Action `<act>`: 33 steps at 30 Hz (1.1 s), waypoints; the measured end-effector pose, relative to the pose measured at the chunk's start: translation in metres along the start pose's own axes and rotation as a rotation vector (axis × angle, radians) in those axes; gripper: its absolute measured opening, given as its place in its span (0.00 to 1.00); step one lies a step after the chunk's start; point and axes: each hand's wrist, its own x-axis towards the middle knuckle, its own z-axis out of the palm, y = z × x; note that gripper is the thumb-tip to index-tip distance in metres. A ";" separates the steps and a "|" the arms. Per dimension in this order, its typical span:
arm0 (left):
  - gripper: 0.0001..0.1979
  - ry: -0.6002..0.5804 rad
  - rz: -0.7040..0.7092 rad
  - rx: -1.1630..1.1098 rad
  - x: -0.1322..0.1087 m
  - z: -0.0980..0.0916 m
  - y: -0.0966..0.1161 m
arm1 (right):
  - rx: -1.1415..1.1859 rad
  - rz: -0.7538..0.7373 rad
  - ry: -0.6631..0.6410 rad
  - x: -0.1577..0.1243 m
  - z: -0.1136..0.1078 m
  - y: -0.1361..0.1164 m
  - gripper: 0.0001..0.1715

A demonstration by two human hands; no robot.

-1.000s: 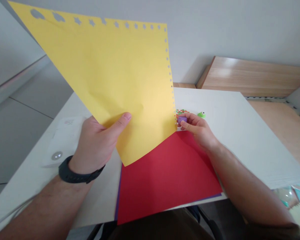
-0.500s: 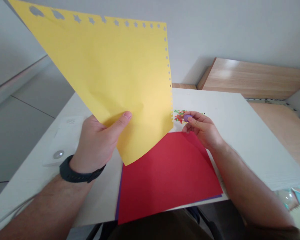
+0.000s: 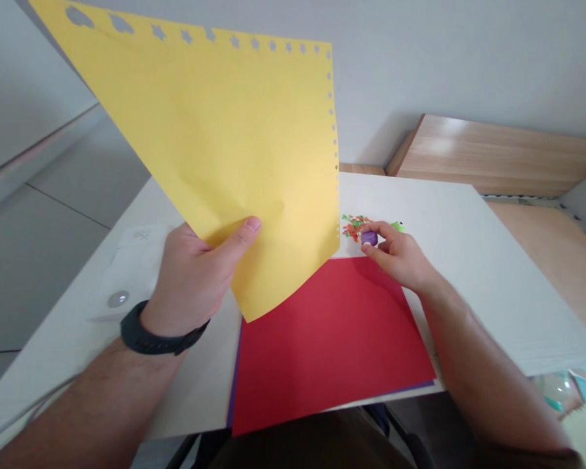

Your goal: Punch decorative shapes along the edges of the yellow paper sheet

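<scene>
My left hand point(image 3: 200, 273) pinches a sheet of yellow paper point(image 3: 254, 130) near its lower left edge, thumb on the front face. The sheet stands up off the table and bends a little. Small heart, star and dot-like cut-outs run along its top and right edges. My right hand point(image 3: 395, 254) grips a small purple paper punch point(image 3: 369, 239) between thumb and fingers, just right of the sheet's lower corner and apart from it. Under both lies red paper point(image 3: 332, 345), with a purple sheet point(image 3: 233, 384) showing at its edges. Tiny red and green paper bits point(image 3: 355, 226) lie behind the punch.
A white table point(image 3: 488, 273) carries everything. A bright green item point(image 3: 398, 226) sits partly behind my right hand. At the left is a clear plastic package point(image 3: 131, 267) with a round grey spot. A wooden panel point(image 3: 498, 153) stands at the back right.
My right hand has turned the purple punch in its fingers and shifted it slightly right and down. The yellow sheet and left hand have drifted slightly right in view.
</scene>
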 end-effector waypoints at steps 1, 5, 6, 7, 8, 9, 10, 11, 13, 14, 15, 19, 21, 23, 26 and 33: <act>0.20 -0.002 0.000 0.012 0.000 0.000 0.000 | -0.024 -0.008 0.009 0.000 0.000 0.000 0.19; 0.20 -0.019 0.002 0.012 0.001 -0.002 0.000 | -0.080 -0.026 0.031 0.001 0.001 0.002 0.22; 0.20 -0.022 0.001 0.005 0.001 -0.002 0.000 | -0.085 -0.027 0.035 0.001 0.002 0.002 0.23; 0.20 -0.023 0.000 0.000 0.001 -0.002 0.000 | -0.087 -0.029 0.042 0.001 0.002 0.002 0.24; 0.20 -0.021 0.000 0.004 0.001 -0.002 0.000 | -0.090 -0.029 0.052 0.001 0.002 0.002 0.24; 0.20 -0.020 0.000 0.010 0.001 -0.002 0.000 | -0.092 -0.028 0.065 0.001 0.003 0.002 0.24; 0.19 -0.020 0.003 0.016 0.001 -0.002 0.000 | -0.095 -0.028 0.084 0.002 0.003 0.002 0.24; 0.19 -0.017 0.008 0.023 0.001 -0.002 0.000 | -0.101 -0.030 0.110 0.003 0.003 0.002 0.24; 0.19 -0.013 0.018 0.035 0.001 -0.002 0.000 | -0.129 -0.045 0.181 0.005 0.002 0.003 0.22; 0.19 -0.014 0.017 0.034 0.001 -0.002 0.000 | -0.148 -0.054 0.216 0.006 0.000 0.004 0.21; 0.19 -0.016 0.014 0.031 0.001 -0.002 0.000 | -0.168 -0.059 0.247 0.008 -0.001 0.007 0.20; 0.19 -0.014 -0.001 0.029 0.001 -0.002 0.000 | -0.239 0.000 0.299 0.015 -0.010 0.024 0.20; 0.20 -0.002 0.000 0.032 0.001 -0.002 0.000 | -0.243 0.058 0.298 0.017 -0.014 0.035 0.21; 0.20 0.002 -0.001 0.027 0.001 -0.002 0.000 | -0.204 0.118 0.311 0.020 -0.018 0.046 0.24; 0.21 -0.004 -0.001 0.015 0.002 -0.003 0.000 | -0.156 0.182 0.358 0.022 -0.024 0.057 0.26; 0.22 -0.007 -0.005 -0.013 0.002 -0.003 0.000 | -0.325 0.348 0.414 0.019 -0.044 0.057 0.26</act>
